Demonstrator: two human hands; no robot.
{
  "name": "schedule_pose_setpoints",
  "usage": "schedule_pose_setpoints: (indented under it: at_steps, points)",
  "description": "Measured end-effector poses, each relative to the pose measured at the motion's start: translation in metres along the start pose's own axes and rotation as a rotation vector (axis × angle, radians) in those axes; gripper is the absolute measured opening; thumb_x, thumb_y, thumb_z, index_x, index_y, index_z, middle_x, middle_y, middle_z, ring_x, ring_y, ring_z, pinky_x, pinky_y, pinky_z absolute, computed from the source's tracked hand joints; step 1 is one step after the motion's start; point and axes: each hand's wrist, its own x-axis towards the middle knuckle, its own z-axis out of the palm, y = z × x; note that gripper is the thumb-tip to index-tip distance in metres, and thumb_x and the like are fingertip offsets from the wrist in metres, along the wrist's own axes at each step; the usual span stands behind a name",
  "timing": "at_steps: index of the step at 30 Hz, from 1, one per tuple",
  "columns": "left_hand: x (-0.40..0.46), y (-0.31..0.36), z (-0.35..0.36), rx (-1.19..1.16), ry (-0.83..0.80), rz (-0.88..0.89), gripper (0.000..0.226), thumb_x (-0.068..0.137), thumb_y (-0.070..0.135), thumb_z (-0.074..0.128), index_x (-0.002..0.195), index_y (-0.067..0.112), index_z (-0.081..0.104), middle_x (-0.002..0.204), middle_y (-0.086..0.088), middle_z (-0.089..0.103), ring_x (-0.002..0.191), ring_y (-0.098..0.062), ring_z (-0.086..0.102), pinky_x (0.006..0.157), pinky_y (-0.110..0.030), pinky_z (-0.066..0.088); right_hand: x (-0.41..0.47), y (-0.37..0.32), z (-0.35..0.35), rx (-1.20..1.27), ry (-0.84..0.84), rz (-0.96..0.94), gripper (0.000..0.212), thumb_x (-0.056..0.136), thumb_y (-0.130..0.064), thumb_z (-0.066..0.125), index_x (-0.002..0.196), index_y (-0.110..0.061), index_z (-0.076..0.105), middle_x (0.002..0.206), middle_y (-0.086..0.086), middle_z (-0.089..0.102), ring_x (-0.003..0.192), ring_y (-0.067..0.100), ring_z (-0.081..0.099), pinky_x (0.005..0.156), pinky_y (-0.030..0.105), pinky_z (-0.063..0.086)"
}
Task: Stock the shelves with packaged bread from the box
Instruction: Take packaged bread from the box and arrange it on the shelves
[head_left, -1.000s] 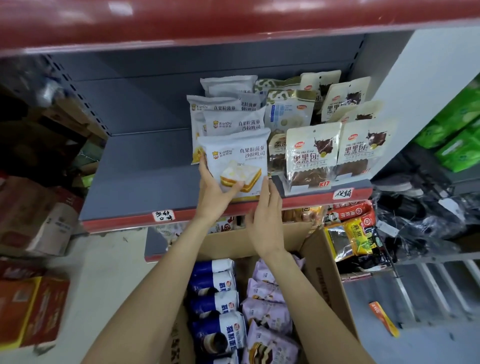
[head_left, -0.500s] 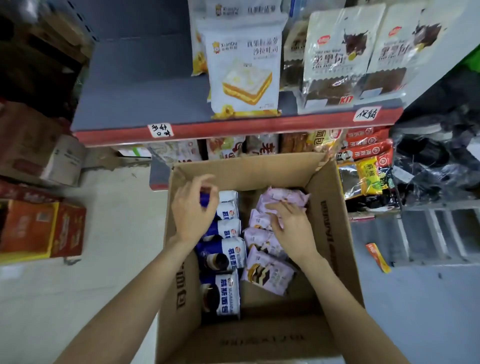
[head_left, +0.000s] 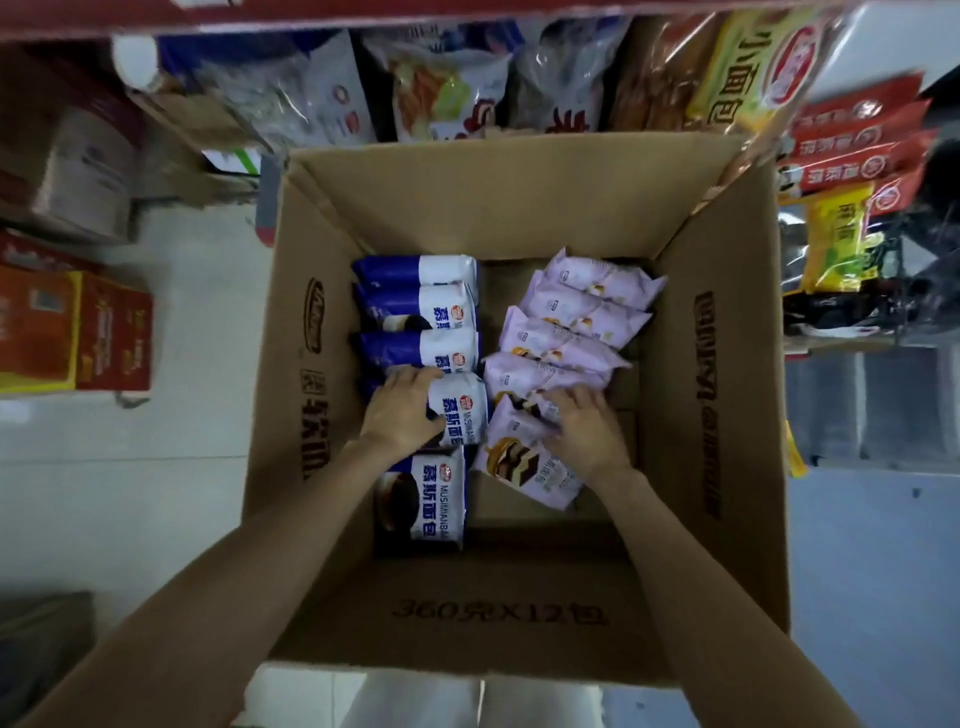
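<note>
An open cardboard box (head_left: 722, 395) stands on the floor below me. Inside, a column of blue-and-white bread packs (head_left: 431, 306) lies on the left and a column of lilac bread packs (head_left: 576, 322) on the right. My left hand (head_left: 402, 410) grips the second-nearest blue-and-white pack (head_left: 462, 410), fingers curled over its left end. My right hand (head_left: 584, 431) grips the nearest lilac pack (head_left: 524, 467) at its top edge. The lower shelf (head_left: 467, 88) at the top of the view holds assorted bagged breads.
Red and orange cartons (head_left: 72, 332) sit on the pale floor at the left. Red and yellow snack bags (head_left: 852, 156) hang on a rack at the right. Brown boxes (head_left: 88, 171) are stacked at the upper left.
My view has tilted further down into the box. Both hands have moved nearer in the box and now close on packs, the left on a blue one, the right on a lilac one.
</note>
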Motion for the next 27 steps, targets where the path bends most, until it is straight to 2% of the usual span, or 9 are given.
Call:
schedule_pose_setpoints:
  at_steps: [2,7,11,14,17,20,22,24,27]
  points:
    - [-0.005,-0.005,0.016,0.092,-0.002,0.016,0.067,0.083,0.03,0.064,0.141,0.018,0.034,0.14,-0.009,0.039,0.13,-0.029,0.034,0.104,-0.039,0.032,-0.003,-0.005,0.018,-0.122,-0.054,0.025,0.063,0.085,-0.034,0.062,0.138,-0.018,0.033,0.14,0.01,0.035,0.132,0.033,0.031,0.103,0.044,0.033]
    - [0.001,-0.027,0.041,0.195,0.031,0.01,0.081,0.08,0.03,0.067,0.148,0.02,0.022,0.151,-0.011,0.023,0.138,-0.03,0.023,0.113,-0.04,0.02,0.006,-0.007,0.053,-0.257,-0.159,0.196,0.074,0.08,-0.039,0.068,0.136,-0.016,0.025,0.137,0.012,0.036,0.123,0.036,0.044,0.103,0.051,0.031]
    - [0.011,-0.03,0.044,0.197,0.106,0.069,0.074,0.077,0.027,0.069,0.142,0.017,0.034,0.143,-0.011,0.037,0.131,-0.031,0.034,0.107,-0.042,0.027,0.011,0.001,0.064,-0.276,-0.155,0.238,0.066,0.087,-0.034,0.06,0.136,-0.017,0.021,0.133,0.016,0.044,0.121,0.035,0.046,0.103,0.05,0.032]
    - [0.013,-0.021,0.05,0.189,0.262,0.232,0.068,0.068,0.024,0.076,0.13,0.014,0.05,0.127,-0.011,0.054,0.116,-0.031,0.051,0.094,-0.042,0.041,0.009,0.009,0.066,-0.27,-0.194,0.234,0.074,0.081,-0.031,0.068,0.137,-0.018,0.021,0.131,0.015,0.046,0.12,0.032,0.046,0.099,0.046,0.035]
    - [0.024,0.004,0.05,0.179,0.287,0.402,0.062,0.073,0.027,0.071,0.13,0.015,0.05,0.129,-0.008,0.054,0.118,-0.029,0.049,0.097,-0.041,0.04,0.008,0.016,0.065,-0.257,-0.236,0.244,0.073,0.081,-0.034,0.068,0.138,-0.017,0.026,0.136,0.015,0.042,0.121,0.033,0.043,0.098,0.042,0.035]
    - [0.049,0.041,0.047,0.21,0.213,0.468,0.056,0.079,0.015,0.062,0.133,0.012,0.049,0.134,-0.01,0.051,0.123,-0.029,0.044,0.103,-0.042,0.034,0.005,0.018,0.058,-0.236,-0.297,0.299,0.071,0.079,-0.041,0.069,0.136,-0.015,0.036,0.14,0.012,0.032,0.123,0.036,0.037,0.098,0.042,0.036]
    - [0.063,0.063,0.045,0.276,0.119,0.431,0.057,0.084,0.007,0.052,0.139,0.013,0.04,0.142,-0.008,0.042,0.13,-0.028,0.036,0.106,-0.04,0.024,-0.001,0.02,0.05,-0.21,-0.314,0.323,0.077,0.078,-0.044,0.069,0.138,-0.014,0.031,0.139,0.012,0.031,0.123,0.036,0.038,0.095,0.04,0.04]
    - [0.075,0.075,0.043,0.383,0.083,0.394,0.062,0.087,0.012,0.049,0.145,0.016,0.03,0.146,-0.007,0.036,0.132,-0.028,0.033,0.105,-0.038,0.022,-0.007,0.025,0.039,-0.142,-0.318,0.35,0.073,0.08,-0.042,0.068,0.136,-0.014,0.03,0.135,0.012,0.04,0.119,0.034,0.047,0.088,0.037,0.044]
    - [0.085,0.085,0.043,0.532,0.02,0.381,0.068,0.086,0.016,0.056,0.146,0.015,0.025,0.144,-0.013,0.036,0.131,-0.031,0.033,0.104,-0.039,0.027,-0.019,0.031,0.019,-0.041,-0.266,0.389,0.057,0.082,-0.04,0.067,0.123,-0.013,0.039,0.122,0.012,0.055,0.111,0.033,0.056,0.076,0.033,0.043]
